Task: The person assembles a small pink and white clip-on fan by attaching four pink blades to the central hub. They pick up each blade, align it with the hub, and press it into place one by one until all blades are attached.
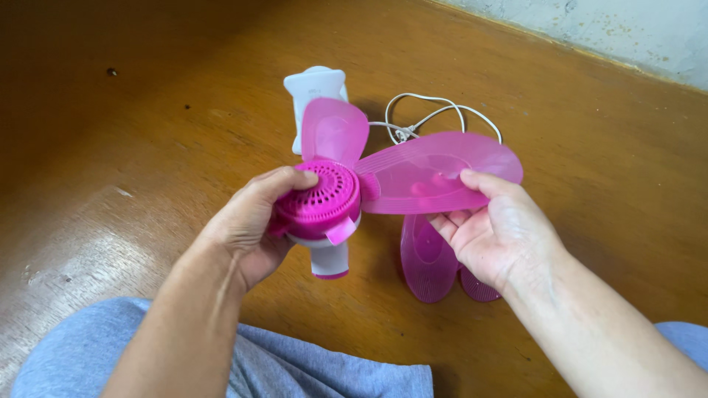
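Above a brown wooden floor (147, 147), near the middle of the view, the left hand (247, 225) is wrapped around a pink perforated fan hub (318, 200), thumb lying across its domed top and fingers curled behind it; the hub sits on a white body whose short white stem (330, 259) with a pink end points toward 6 o'clock; a small pink tab sticks out of the hub toward 5 o'clock.

At 3 o'clock from the hub, the right hand (490, 236) pinches a translucent pink blade (435, 177); the thumb presses on its upper face near the outer end and the fingers support it from below; the blade's inner end meets the hub's side, though I cannot tell whether it is seated there; a 2nd pink blade (334, 131) rises from the hub toward 12 o'clock.

Behind that upright blade, at 12 o'clock, a white plastic part (313, 85) lies on the floor; a white cord (435, 114) loops on the floor at 1 o'clock from the hub; below the right hand, at 5 o'clock from the hub, 2 loose pink blades (428, 262) lie on the floor, 1 partly hidden by the palm; grey trousers (295, 368) fill the bottom edge at 6 o'clock; a pale wall (627, 29) runs along the corner at 2 o'clock.
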